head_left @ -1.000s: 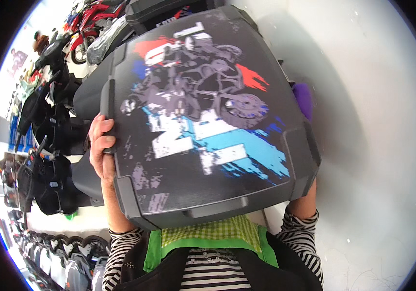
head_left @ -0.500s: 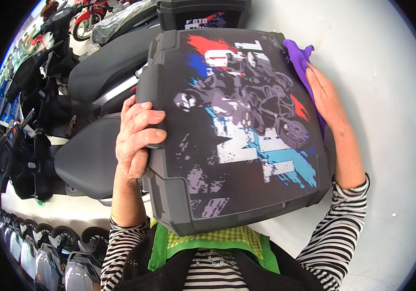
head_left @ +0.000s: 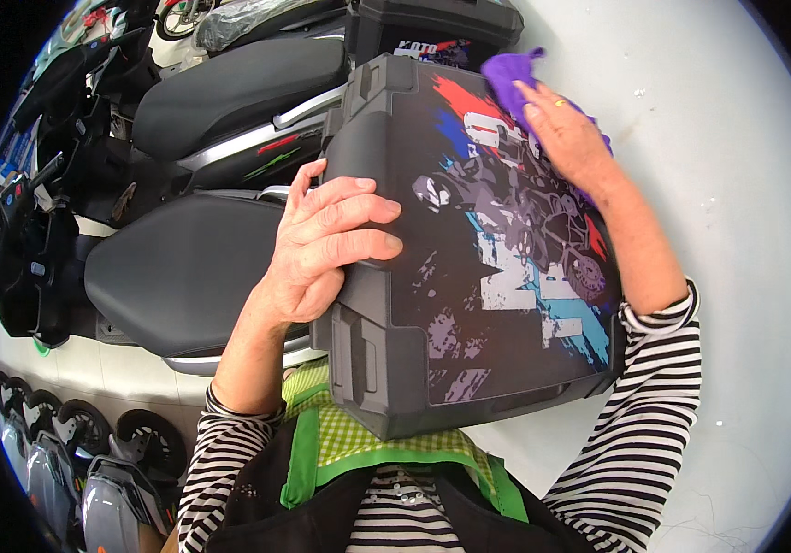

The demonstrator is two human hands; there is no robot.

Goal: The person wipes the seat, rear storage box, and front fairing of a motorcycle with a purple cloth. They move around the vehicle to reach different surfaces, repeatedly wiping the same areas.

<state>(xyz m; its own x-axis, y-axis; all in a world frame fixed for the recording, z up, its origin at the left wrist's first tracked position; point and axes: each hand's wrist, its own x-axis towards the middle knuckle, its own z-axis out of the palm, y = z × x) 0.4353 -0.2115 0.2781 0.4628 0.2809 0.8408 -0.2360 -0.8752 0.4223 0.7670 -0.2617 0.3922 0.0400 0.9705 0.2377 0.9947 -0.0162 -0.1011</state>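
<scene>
A black motorcycle top box (head_left: 469, 364) fills the middle, its lid printed with a motorcycle picture and red, blue and white splashes. My left hand (head_left: 322, 244) grips its left edge, fingertips laid over the lid. At the far right of the lid, my right hand (head_left: 566, 138) presses a purple cloth (head_left: 506, 74) against the surface. Part of the cloth lies hidden under the palm and forearm. The near side of the box sits close against my green checked apron (head_left: 368, 452).
To the left stand scooters with black seats (head_left: 179, 272). A second black top box (head_left: 432, 23) sits just beyond the first. Several grey mudguards with black wheels (head_left: 151, 438) line the lower left. Pale floor (head_left: 727, 276) stretches along the right.
My right hand has moved the purple cloth from the right edge inward over the far part of the lid. The box and my left hand appear further right in view.
</scene>
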